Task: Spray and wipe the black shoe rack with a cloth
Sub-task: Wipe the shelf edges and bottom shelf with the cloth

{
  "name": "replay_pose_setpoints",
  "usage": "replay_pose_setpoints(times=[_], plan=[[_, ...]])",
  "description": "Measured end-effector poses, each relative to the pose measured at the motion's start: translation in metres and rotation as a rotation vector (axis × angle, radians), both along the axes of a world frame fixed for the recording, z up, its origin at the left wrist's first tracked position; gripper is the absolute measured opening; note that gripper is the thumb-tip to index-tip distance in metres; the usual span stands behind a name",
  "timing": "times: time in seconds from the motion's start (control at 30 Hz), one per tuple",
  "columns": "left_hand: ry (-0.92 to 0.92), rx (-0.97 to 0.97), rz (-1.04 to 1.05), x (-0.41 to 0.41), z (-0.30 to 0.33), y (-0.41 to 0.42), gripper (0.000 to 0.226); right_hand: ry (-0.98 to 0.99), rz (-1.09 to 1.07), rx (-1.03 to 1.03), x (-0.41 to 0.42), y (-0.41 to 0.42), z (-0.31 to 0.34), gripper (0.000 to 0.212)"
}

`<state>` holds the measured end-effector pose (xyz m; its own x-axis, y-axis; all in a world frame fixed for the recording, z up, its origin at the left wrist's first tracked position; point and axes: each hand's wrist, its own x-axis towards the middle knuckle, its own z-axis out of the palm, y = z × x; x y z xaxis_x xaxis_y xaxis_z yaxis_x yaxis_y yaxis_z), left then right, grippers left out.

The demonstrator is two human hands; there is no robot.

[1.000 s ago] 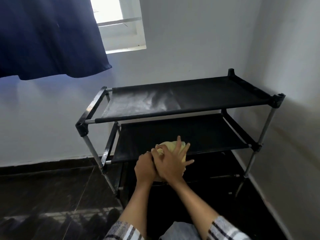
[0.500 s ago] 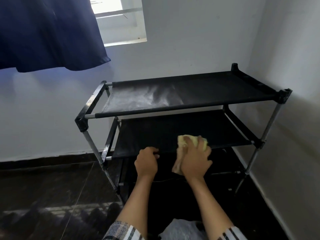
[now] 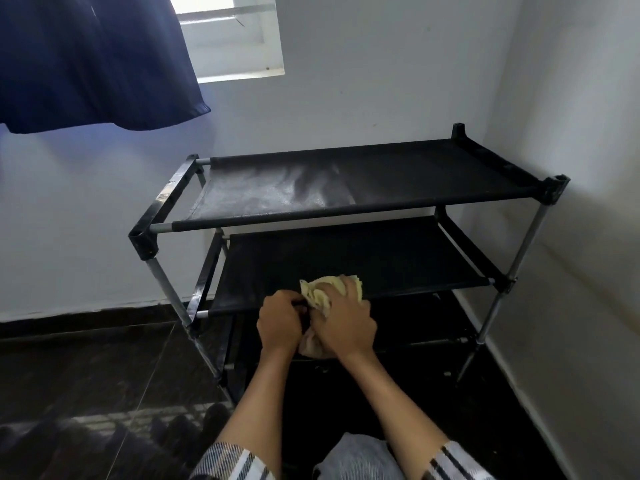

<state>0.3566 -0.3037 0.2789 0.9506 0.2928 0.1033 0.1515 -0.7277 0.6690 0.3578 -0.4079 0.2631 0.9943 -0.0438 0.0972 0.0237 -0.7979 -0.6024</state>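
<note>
Our right hand (image 3: 346,327) clutches the yellow cloth (image 3: 320,294) on the near edge of the shoe rack (image 3: 363,188) (middle shelf); our left hand (image 3: 278,322) grips that edge, just left.

Black shoe rack (image 3: 346,188) stands on dark tiled floor (image 3: 86,368) in a white-walled corner, fabric tiers on metal posts; top tier bare with a pale sheen on its left half, middle tier (image 3: 381,258) carries a crumpled yellow cloth (image 3: 320,292) at its front edge.
</note>
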Motion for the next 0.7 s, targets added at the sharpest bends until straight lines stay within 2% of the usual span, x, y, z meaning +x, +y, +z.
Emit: replay_pose_setpoints(times=[0.13, 0.2, 0.3, 0.43, 0.5, 0.57, 0.7], plan=[[0.015, -0.006, 0.019, 0.003, -0.002, 0.0, 0.029, -0.012, -0.353, 0.007, 0.008, -0.064, -0.003, 0.041], [0.017, -0.019, 0.021, 0.003, -0.002, -0.001, 0.029, -0.04, -0.427, 0.027, 0.006, -0.077, -0.004, 0.043], [0.024, -0.027, 0.039, 0.004, -0.003, -0.002, 0.029, -0.019, -0.339, -0.047, 0.002, -0.055, -0.001, 0.039], [0.01, -0.024, 0.051, 0.003, -0.001, -0.006, 0.024, 0.018, -0.04, -0.085, 0.001, -0.007, 0.008, 0.033], [-0.004, 0.004, 0.045, 0.001, 0.0, -0.007, 0.021, 0.039, 0.044, -0.073, 0.002, 0.001, 0.011, 0.035], [-0.002, -0.007, 0.062, 0.0, 0.0, -0.007, 0.022, 0.03, 0.019, -0.059, 0.0, -0.009, 0.008, 0.034], [-0.011, -0.029, 0.07, 0.001, -0.001, -0.008, 0.028, 0.001, -0.327, -0.059, 0.002, -0.07, 0.001, 0.036]])
